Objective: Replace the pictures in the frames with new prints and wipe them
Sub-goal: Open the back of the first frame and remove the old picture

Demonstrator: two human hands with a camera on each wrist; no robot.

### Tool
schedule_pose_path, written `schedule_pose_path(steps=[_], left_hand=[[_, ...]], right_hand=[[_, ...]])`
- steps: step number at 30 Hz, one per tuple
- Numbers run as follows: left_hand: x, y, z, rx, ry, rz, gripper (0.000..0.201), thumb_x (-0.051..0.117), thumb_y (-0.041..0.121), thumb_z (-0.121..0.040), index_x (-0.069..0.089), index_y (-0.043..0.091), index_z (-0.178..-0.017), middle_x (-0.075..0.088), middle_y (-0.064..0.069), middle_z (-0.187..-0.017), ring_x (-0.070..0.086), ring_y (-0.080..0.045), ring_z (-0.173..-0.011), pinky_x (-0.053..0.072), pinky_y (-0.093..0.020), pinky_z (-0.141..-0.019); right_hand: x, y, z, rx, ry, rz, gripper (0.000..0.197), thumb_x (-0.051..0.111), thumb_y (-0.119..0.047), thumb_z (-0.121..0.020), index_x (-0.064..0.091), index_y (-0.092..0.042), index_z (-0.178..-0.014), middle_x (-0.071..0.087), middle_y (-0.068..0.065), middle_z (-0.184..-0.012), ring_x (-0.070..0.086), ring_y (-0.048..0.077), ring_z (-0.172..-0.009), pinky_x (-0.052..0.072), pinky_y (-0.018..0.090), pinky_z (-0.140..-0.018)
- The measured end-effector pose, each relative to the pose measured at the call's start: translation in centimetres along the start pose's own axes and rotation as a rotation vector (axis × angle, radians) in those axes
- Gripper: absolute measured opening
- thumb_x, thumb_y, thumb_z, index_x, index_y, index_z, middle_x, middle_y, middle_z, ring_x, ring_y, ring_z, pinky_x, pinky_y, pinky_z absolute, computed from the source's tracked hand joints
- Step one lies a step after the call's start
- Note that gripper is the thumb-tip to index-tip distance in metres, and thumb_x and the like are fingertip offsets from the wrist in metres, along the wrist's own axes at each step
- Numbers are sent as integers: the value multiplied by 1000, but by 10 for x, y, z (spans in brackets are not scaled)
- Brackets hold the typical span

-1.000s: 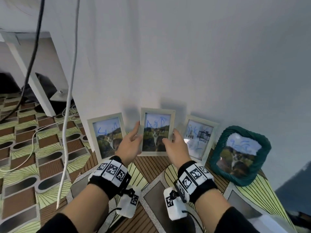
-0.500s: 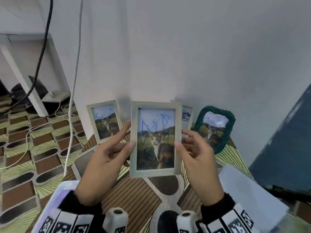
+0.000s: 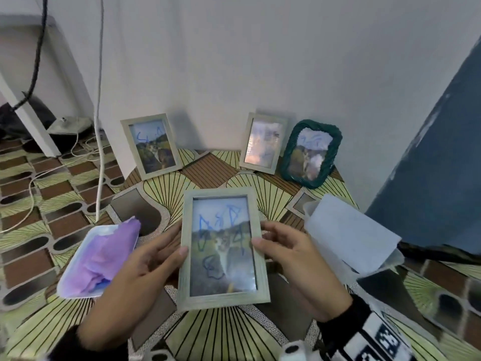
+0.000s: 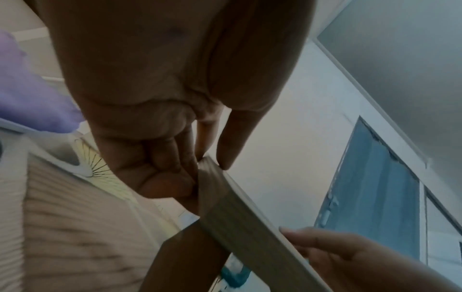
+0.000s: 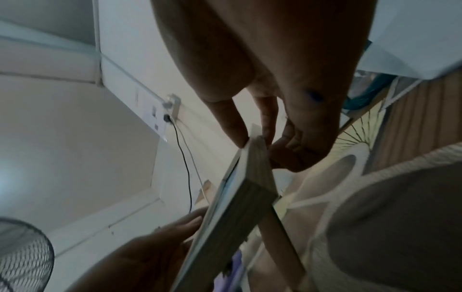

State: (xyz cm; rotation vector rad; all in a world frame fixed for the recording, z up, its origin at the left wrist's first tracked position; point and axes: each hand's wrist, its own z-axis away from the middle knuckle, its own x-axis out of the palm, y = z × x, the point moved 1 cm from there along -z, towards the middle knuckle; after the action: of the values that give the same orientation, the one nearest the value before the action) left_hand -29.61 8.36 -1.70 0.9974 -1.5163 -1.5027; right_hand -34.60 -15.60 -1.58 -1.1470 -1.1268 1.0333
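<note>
Both hands pinch rectangular wood-grain frame.

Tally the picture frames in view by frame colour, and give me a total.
Pale wood-look frames: 3 (the held frame, gripped by the left hand and right hand; the left frame by the wall; the right frame by the wall)
Dark green woven frame: 1
Total: 4

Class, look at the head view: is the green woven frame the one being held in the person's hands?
No: the green woven frame leans against the wall, while both hands hold a pale wooden frame.
</note>
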Motion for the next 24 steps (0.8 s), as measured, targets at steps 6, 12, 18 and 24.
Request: schedule_pose_path(steps=[6,12,18,24], left_hand=[[6,-18,-1,-1,-82,-219,57,56,7,-94,47,42,-138,72,-2,-112,70,-19,-98,57,-26,-77],[17,-30,-11,69,-158,-619,58,67,13,-91,41,45,-131,47,23,-135,53,-9,-123,38,-12,-103],[18,-46,-5,-13,-242,-870,86,64,38,-92,8,26,-155,17,15,-155,14,-7,-145,13,-18,-117],[18,-36,-11,-15,-196,-461,37,60,31,-94,56,34,-130,68,11,-118,57,-14,-120,48,-30,-101]], right_hand=[[-5,30,-5,145,-14,179,11,61,-18,-96,61,-19,-107,62,3,-96,65,13,-76,50,27,-59],[-8,51,-18,267,3,286,18,60,-19,-97,57,-7,-110,66,14,-101,60,17,-76,45,25,-51],[-10,51,-20,281,13,226,16,62,-16,-96,62,-6,-108,67,10,-89,60,11,-61,41,23,-43],[-11,44,-14,208,57,129,14,58,-19,-96,68,-18,-106,73,1,-102,68,15,-85,51,32,-64]])
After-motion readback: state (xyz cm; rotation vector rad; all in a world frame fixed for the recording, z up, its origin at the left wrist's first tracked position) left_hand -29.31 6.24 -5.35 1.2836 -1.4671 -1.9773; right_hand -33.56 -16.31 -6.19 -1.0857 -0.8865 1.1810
